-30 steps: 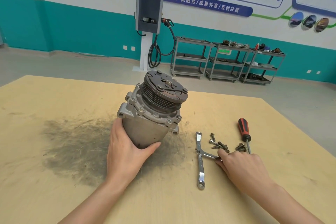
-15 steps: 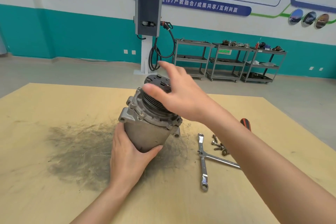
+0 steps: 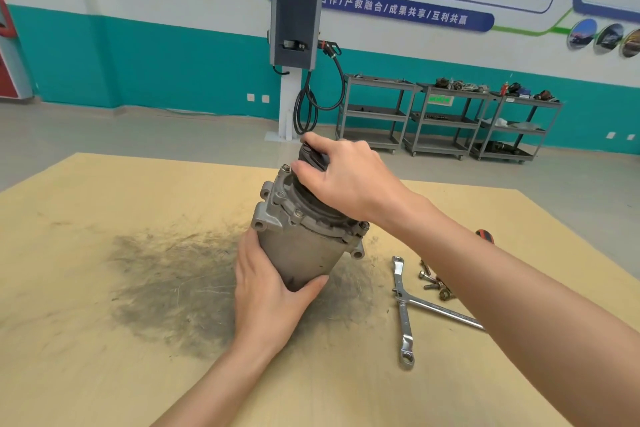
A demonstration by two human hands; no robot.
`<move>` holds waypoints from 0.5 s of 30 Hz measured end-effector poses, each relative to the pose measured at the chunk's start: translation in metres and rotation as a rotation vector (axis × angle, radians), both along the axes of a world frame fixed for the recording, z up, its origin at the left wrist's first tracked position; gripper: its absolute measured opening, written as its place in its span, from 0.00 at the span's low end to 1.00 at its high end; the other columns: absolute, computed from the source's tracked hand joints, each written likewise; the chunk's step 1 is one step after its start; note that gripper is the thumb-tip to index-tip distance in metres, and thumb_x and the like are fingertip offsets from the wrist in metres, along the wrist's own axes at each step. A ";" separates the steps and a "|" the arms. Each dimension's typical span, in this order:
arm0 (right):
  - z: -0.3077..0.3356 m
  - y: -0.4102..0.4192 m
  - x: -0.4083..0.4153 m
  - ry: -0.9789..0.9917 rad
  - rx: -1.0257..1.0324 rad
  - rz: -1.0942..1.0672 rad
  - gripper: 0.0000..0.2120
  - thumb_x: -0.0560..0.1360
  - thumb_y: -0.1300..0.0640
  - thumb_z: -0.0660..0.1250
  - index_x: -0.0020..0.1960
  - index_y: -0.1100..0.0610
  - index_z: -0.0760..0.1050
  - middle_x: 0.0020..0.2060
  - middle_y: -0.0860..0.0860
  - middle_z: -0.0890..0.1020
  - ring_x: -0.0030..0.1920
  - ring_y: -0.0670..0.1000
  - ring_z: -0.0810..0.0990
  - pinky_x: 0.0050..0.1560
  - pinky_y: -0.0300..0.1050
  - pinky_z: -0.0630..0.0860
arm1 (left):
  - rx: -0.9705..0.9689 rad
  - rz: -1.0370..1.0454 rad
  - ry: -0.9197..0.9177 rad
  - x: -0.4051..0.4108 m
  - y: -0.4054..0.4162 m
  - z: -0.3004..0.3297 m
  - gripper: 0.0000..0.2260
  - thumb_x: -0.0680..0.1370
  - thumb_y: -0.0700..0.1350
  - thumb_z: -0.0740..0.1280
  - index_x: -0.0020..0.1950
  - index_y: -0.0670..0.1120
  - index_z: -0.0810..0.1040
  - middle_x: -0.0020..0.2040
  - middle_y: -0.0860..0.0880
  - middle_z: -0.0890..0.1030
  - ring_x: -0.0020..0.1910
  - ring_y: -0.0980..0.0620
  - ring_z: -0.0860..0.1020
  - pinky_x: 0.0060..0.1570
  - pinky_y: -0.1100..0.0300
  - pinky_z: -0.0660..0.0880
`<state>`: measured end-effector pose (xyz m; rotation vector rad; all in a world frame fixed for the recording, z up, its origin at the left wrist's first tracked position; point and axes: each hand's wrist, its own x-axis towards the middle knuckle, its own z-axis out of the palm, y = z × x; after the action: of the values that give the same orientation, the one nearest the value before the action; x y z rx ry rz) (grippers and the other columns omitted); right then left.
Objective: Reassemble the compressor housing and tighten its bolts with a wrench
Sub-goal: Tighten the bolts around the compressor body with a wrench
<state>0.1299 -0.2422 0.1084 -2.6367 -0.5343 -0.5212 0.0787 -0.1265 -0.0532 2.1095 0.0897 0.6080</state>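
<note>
Mid-worktop (image 3: 104, 357): gripping the compressor (image 3: 304, 246) low with the left hand (image 3: 273, 298), clasping its pulley (image 3: 311, 159) with the right hand (image 3: 346, 177); wrenches (image 3: 403, 315) lying rightward.

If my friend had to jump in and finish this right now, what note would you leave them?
Left hand: grips the lower body of the compressor, which stands tilted on the table.
Right hand: curled over the pulley end on top, holding it.
Two wrenches lie crossed on the table to the right, untouched; loose bolts sit beside them, and a screwdriver handle peeks out behind the right forearm.
Done: some bolts already sit in the housing flange; how tight they are cannot be seen.
Left: fit the loose bolts, then tighten with a wrench.
</note>
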 end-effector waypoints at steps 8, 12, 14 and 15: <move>0.004 -0.013 0.016 0.014 -0.075 0.129 0.26 0.77 0.40 0.59 0.73 0.46 0.66 0.62 0.56 0.80 0.60 0.62 0.76 0.60 0.55 0.75 | 0.055 -0.046 0.021 -0.008 0.001 0.000 0.47 0.70 0.52 0.76 0.79 0.43 0.51 0.77 0.46 0.60 0.77 0.46 0.59 0.70 0.43 0.66; 0.007 -0.017 0.018 0.018 -0.122 0.178 0.26 0.78 0.41 0.59 0.73 0.47 0.65 0.58 0.57 0.81 0.54 0.61 0.79 0.57 0.55 0.76 | 0.053 -0.050 -0.005 -0.011 0.000 0.002 0.46 0.73 0.51 0.75 0.80 0.45 0.49 0.79 0.49 0.58 0.78 0.49 0.58 0.72 0.46 0.63; 0.009 -0.020 0.020 0.041 -0.136 0.200 0.26 0.78 0.42 0.59 0.74 0.48 0.65 0.62 0.56 0.79 0.57 0.60 0.78 0.58 0.54 0.75 | 0.061 -0.048 -0.008 -0.012 0.001 0.001 0.45 0.74 0.52 0.73 0.81 0.47 0.47 0.80 0.50 0.56 0.78 0.50 0.57 0.73 0.49 0.63; 0.011 -0.021 0.021 0.052 -0.146 0.211 0.26 0.78 0.42 0.59 0.74 0.48 0.64 0.64 0.56 0.78 0.59 0.59 0.77 0.60 0.54 0.74 | 0.071 -0.041 -0.003 -0.013 0.001 0.001 0.45 0.74 0.53 0.73 0.81 0.48 0.47 0.80 0.51 0.57 0.78 0.50 0.59 0.72 0.50 0.64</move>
<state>0.1508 -0.2633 0.1191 -2.6778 -0.8514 -0.3595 0.0658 -0.1255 -0.0522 2.1735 0.0235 0.5979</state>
